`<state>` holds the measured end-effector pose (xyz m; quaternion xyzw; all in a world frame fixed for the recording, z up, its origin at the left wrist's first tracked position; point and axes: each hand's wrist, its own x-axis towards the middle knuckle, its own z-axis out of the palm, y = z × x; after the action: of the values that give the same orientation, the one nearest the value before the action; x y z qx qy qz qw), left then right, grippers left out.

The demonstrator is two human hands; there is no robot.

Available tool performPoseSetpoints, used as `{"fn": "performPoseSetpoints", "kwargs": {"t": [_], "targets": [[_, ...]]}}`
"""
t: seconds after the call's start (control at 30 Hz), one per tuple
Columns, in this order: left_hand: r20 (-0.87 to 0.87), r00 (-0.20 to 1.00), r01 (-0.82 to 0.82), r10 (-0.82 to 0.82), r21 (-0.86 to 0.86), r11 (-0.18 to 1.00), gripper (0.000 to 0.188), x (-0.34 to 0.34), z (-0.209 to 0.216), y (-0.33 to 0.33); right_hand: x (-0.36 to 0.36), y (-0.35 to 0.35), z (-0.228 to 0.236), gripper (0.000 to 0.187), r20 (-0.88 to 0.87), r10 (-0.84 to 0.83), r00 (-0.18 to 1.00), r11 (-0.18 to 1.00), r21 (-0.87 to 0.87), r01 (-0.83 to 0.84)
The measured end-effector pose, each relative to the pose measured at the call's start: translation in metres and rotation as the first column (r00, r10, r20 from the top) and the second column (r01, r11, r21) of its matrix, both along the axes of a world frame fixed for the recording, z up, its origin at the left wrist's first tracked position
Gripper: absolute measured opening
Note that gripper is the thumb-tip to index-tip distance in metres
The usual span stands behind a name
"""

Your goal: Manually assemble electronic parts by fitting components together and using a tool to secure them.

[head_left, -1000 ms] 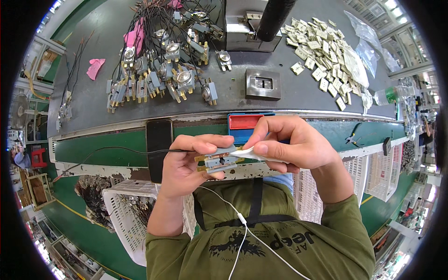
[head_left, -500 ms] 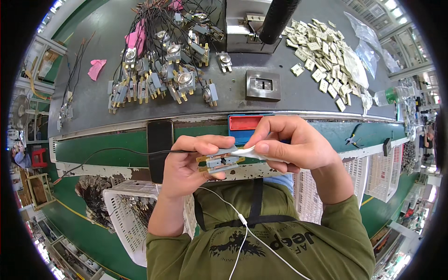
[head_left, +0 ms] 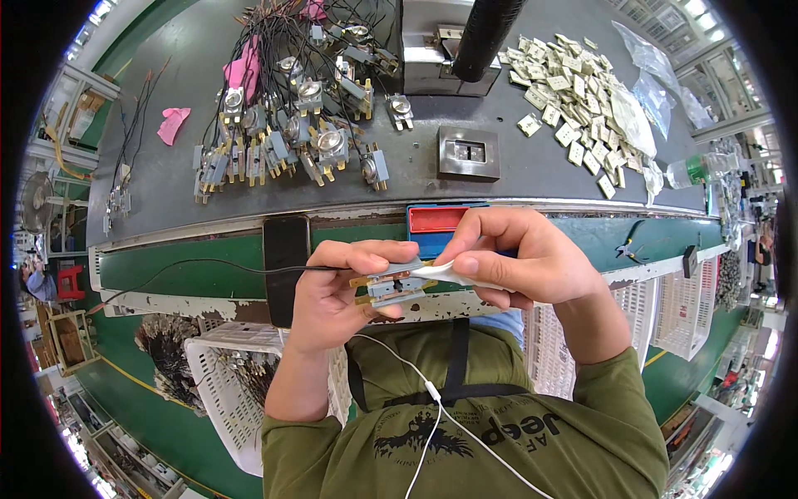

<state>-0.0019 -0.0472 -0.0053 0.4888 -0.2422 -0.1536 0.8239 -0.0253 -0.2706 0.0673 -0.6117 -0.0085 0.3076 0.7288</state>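
Observation:
My left hand (head_left: pixel 326 298) is closed around a small grey electrical part (head_left: pixel 396 288) with brass-coloured terminals, gripped between thumb and fingers. From its left side a black wire (head_left: pixel 212 268) trails out over the bench edge. My right hand (head_left: pixel 536 259) pinches a white cloth-like piece (head_left: pixel 445 272) and presses it against the part's upper right end, where a terminal is partly hidden. Both hands are together in front of my chest, above the near edge of the bench.
Wired grey parts (head_left: pixel 291 133) are heaped at the back left. A steel block (head_left: pixel 469 154) and a machine (head_left: pixel 428 58) stand centrally, with cream ceramic-looking pieces (head_left: pixel 573 100) piled to the right. Near the edge lie a black phone (head_left: pixel 285 270), a blue-and-red box (head_left: pixel 434 219) and pliers (head_left: pixel 632 247).
Almost nothing differs. Both hands keep their grip, and the free end of the wire has shifted slightly to the left and up.

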Motion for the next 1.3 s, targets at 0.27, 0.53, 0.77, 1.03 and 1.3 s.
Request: {"fn": "performPoseSetpoints", "kwargs": {"t": [0.27, 0.53, 0.77, 1.03, 1.3], "targets": [[0.004, 1.0, 0.001, -0.001, -0.002, 1.0, 0.05, 0.0, -0.0006, 0.0001, -0.0009, -0.0003, -0.0016, 0.018, -0.013, -0.026, 1.0, 0.999, 0.033, 0.026], [0.014, 1.0, 0.005, -0.005, 0.004, 1.0, 0.05, 0.0015, -0.0009, 0.0001, 0.0002, -0.0001, 0.0025, 0.013, -0.063, -0.085, 0.994, 0.993, 0.081, 0.09], [0.036, 0.999, 0.013, -0.013, 0.011, 1.0, 0.05, 0.0014, -0.0021, 0.0002, 0.0015, -0.0017, 0.0032, 0.018, -0.016, 0.01, 1.0, 1.0, 0.016, -0.01], [0.09, 0.991, 0.103, -0.098, -0.059, 0.993, 0.045, 0.0064, -0.0036, 0.0007, 0.0024, -0.002, 0.0007, 0.013, -0.022, -0.005, 1.0, 1.0, 0.026, 0.006], [0.005, 1.0, 0.003, -0.003, -0.002, 1.0, 0.051, 0.001, -0.0022, -0.0017, 0.0013, -0.0019, -0.0001, 0.014, -0.03, -0.05, 0.998, 0.998, 0.043, 0.051]]}}
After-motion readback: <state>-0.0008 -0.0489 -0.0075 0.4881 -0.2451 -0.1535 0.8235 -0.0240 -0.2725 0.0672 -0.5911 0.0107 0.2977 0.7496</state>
